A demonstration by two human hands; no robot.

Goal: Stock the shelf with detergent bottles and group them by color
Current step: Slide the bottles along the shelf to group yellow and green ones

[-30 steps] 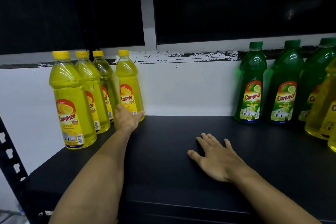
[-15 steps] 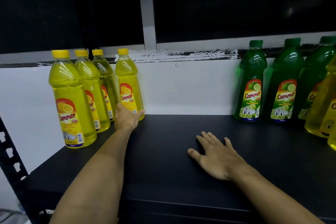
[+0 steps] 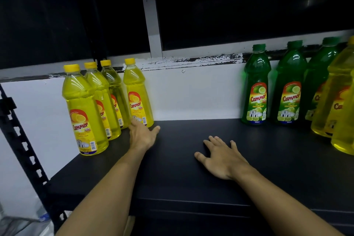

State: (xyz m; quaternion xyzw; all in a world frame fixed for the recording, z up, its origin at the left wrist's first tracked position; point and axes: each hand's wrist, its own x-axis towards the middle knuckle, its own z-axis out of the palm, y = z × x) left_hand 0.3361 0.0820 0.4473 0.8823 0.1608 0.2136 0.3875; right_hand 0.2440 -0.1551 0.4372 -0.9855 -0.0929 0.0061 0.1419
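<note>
Change since earlier frames: left hand (image 3: 142, 136) has drawn back slightly from the foot of the rearmost yellow bottle (image 3: 137, 94); a second ago its fingers were at that bottle's base, now only the fingertips sit at the lower label edge, thumb spread toward 3 o'clock. Right hand unchanged in place.
Left hand: fingers extended, relaxed, grasping nothing; whether the fingertips touch the bottle or merely lie just before it cannot be told.
Right hand (image 3: 222, 156): flat on the shelf (image 3: 191, 184), palm down, fingers spread and straight, holding nothing.
Yellow group (image 3: 99, 101): four lemon bottles upright at 10 o'clock on the shelf, yellow caps on. Three stand in a line running front to back, close together; the rearmost yellow bottle stands just beside them toward 3 o'clock, near the white back wall (image 3: 195, 96).
Green group (image 3: 275, 86): three lime bottles upright at 2 o'clock, side by side against the back wall, green caps on; the third is partly hidden.
Stray yellow bottles (image 3: 337, 97): at least two at the 3 o'clock frame edge, in front of the green ones, cut off by the frame; well apart from the yellow group.
Shelf: black surface, bare between the two groups, where both hands lie.
Upright post (image 3: 21, 140): black perforated rack member at 8 o'clock.
</note>
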